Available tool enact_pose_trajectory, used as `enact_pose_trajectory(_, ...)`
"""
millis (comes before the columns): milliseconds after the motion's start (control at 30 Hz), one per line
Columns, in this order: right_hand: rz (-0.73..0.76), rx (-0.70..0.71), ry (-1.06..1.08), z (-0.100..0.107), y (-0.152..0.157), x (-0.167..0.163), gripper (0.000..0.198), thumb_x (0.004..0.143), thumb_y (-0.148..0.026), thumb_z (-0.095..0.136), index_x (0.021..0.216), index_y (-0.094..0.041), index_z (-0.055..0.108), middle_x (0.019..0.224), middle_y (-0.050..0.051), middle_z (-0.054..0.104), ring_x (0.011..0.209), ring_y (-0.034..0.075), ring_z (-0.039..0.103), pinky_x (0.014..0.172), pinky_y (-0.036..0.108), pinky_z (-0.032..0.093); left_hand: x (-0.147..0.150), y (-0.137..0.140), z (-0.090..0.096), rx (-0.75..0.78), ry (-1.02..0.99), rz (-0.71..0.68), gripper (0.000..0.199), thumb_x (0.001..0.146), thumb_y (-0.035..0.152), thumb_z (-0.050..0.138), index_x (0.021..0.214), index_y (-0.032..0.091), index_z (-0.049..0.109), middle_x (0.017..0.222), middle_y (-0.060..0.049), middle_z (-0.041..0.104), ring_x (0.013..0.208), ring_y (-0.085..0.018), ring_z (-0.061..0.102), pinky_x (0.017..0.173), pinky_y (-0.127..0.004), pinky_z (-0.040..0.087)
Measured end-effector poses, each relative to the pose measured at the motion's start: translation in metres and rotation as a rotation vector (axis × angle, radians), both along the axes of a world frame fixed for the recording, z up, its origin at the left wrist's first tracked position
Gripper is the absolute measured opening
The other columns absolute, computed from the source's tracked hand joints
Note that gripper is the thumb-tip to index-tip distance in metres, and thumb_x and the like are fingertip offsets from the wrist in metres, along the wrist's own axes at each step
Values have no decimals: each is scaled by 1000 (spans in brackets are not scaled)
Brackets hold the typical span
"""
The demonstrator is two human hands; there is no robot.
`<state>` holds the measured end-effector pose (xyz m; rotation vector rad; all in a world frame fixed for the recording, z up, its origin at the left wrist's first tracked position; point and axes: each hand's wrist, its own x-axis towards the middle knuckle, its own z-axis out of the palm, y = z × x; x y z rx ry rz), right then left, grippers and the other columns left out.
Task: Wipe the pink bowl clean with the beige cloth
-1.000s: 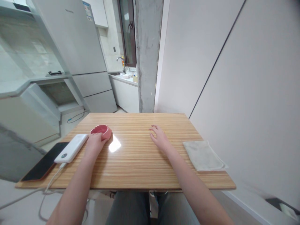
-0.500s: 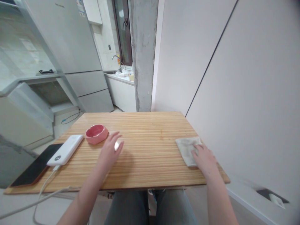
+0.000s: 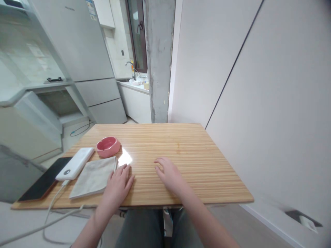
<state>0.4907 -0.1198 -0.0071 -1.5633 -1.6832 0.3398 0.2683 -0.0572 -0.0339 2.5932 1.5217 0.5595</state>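
Note:
A folded light-grey cloth (image 3: 93,177) lies flat on the left part of the wooden table (image 3: 207,172). My left hand (image 3: 117,184) rests at its right edge, fingers spread and pointing away from me; fingertips touch or nearly touch the cloth. Near the middle of the table is my right hand (image 3: 169,175), empty, with thumb and fingers apart and slightly bent. Just behind the cloth sits a pink ashtray (image 3: 108,148). To the cloth's left lies a white power bank (image 3: 74,164) with a cable plugged into its near end.
A dark flat panel (image 3: 42,182) lies partly under the power bank at the table's left edge. The white cable (image 3: 53,203) hangs over the front edge. A pale wall (image 3: 258,103) stands along the right. Behind are a refrigerator (image 3: 77,44) and a concrete pillar (image 3: 160,62).
The cloth has gone from the table's right side to the left, beside the power bank. My right hand has come off it and moved to the middle; my left hand has lowered slightly.

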Motion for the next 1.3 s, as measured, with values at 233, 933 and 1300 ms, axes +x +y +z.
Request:
enact_pose_trajectory(233,-139,-54,-143,-1,17,61,20,84,-17,50,99,-16,63,106,11,65,102,22,59,93,37,45,-40,5,3,-68,-174,-54,32,88,43,40,100,21,60,104,-7,65,101,-22,60,90,-35,47)
enact_pose_trajectory(933,40,53,-33,-33,79,67,41,72,-6,48,109,-18,60,108,8,60,99,18,55,89,33,44,172,62,14,-220,70,-333,26,81,16,46,102,15,62,102,-12,68,94,-22,64,80,-31,47)
enact_pose_trajectory(1300,-13,-54,-52,-35,86,63,24,74,-8,49,93,-17,62,95,7,65,91,18,57,84,31,45,168,72,1,-225,31,-399,28,78,18,48,102,17,63,105,-10,68,96,-24,63,82,-33,47)
